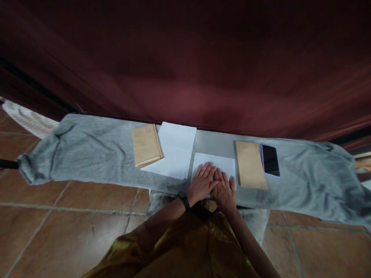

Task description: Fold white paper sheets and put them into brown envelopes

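Observation:
Both palms lie flat on a folded white sheet of paper at the near edge of the cloth-covered bench. My left hand, with a dark band at its wrist, has its fingers stretched out over the sheet's left half. Beside it, my right hand presses on the right half, fingers extended. The thumbs meet or overlap near the middle. To the left lies a stack of larger white paper sheets, partly under a pile of brown envelopes. A further brown envelope stack sits just right of the folded sheet.
A phone with a dark screen lies right of the right-hand envelopes. Grey cloth covers the long narrow bench, bunched at both ends. A dark red upright surface stands directly behind it. Brown floor tiles show below.

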### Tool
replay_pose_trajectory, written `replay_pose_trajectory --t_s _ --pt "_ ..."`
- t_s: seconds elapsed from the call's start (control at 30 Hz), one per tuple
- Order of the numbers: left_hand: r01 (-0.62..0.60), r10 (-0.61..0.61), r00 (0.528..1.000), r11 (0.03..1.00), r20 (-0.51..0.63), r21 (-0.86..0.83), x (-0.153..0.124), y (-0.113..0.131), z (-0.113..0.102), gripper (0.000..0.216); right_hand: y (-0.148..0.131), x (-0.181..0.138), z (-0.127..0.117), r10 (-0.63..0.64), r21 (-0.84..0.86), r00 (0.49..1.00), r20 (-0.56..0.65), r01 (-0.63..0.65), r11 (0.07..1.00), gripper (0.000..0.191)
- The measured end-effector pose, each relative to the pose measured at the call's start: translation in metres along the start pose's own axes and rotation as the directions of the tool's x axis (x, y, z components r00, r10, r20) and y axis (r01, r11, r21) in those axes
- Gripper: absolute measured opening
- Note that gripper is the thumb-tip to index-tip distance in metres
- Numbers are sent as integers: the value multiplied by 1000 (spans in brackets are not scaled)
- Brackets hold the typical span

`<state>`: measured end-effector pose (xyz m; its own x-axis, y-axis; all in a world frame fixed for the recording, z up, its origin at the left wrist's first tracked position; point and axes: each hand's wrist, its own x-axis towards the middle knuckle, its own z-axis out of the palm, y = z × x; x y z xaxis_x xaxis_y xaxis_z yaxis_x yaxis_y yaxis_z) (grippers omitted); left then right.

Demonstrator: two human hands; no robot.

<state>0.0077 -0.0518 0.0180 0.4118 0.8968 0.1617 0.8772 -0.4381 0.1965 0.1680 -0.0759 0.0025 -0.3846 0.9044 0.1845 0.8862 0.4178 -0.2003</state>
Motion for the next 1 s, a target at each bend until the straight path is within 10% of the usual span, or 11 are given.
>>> replay_pose_trajectory --t_s 0.27,1.0 --pt "-153 152 985 988 84 8 -23 2 -9 73 32 13 2 77 265 997 -26 -67 962 54" --pt "-175 176 983 984 60 -33 -23 2 -5 67 47 82 16 9 -18 998 -64 -10 1000 54"
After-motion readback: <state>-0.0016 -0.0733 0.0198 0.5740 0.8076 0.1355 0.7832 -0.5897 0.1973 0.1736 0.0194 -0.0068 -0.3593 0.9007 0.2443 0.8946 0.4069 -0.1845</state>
